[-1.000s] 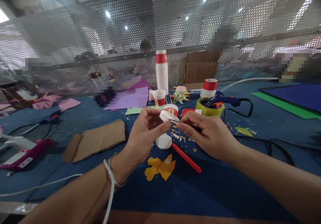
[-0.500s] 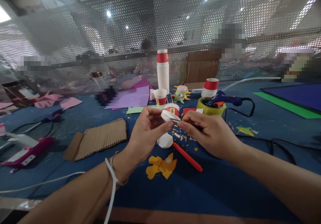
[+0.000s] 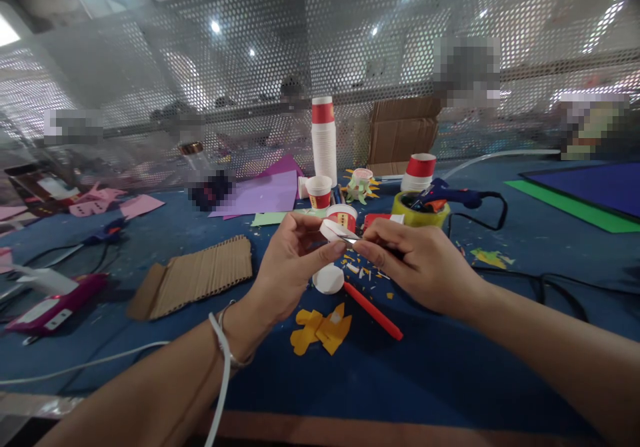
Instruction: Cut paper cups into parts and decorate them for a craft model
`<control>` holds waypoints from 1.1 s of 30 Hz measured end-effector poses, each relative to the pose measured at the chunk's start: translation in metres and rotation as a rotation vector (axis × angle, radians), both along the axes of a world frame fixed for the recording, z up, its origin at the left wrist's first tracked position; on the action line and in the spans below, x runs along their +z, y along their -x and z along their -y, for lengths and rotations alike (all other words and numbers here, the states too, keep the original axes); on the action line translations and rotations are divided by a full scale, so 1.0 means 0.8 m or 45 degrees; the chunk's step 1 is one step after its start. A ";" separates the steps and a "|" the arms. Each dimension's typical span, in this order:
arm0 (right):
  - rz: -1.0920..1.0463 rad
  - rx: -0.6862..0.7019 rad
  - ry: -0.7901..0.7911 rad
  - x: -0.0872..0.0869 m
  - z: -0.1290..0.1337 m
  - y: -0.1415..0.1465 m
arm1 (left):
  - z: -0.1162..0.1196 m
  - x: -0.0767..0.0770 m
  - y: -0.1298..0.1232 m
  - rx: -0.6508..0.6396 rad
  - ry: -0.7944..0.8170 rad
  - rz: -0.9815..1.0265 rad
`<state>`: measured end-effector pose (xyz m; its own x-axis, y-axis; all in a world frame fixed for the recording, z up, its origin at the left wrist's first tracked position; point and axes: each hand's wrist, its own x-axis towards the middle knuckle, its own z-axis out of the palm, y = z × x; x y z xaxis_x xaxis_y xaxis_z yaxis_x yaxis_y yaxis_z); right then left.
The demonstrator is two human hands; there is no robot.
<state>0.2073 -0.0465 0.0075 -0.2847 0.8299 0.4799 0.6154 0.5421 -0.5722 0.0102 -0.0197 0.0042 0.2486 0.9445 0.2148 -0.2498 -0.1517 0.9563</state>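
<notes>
At the left, a piece of corrugated cardboard [image 3: 205, 273] lies flat on the blue table [image 3: 280, 393]. A white cord [image 3: 223, 367] crosses the left wrist; if it catches on something, I think it could pull this arm and disturb the grip. The left hand [image 3: 283, 270] holds a small white cup piece [image 3: 329, 229], tilted, between the thumb and the bent fingers. This piece is in the air, in the middle of the scene, and its thin wall could perhaps bend or tear if the thumb presses too much. Below it, on the near side, are yellow paper pieces [image 3: 320, 330], and a white disc [image 3: 328, 279] is just beside the tip of a red marker [image 3: 374, 311]. A forearm which comes down carelessly could make the marker roll, or crease the paper. The thin metal tool [image 3: 349, 239] meets the white piece very near the left thumb, so a slip from uneven force could possibly hurt the skin. The right hand [image 3: 430, 270] grips this tool with narrow, closed fingers; they hide its handle, so I cannot tell its exact kind. Farther to the right, a blue glue gun [image 3: 455, 195] rests on a yellow tape roll [image 3: 423, 216]; its cable, if pulled, might tip it off
</notes>
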 end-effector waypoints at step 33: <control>-0.049 0.004 0.011 0.001 -0.003 0.000 | 0.001 0.006 0.001 -0.074 0.200 0.086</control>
<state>0.2075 -0.0438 0.0082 -0.2688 0.8332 0.4832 0.5911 0.5388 -0.6002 0.0094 -0.0203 0.0092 0.2938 0.9522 0.0837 -0.3181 0.0149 0.9479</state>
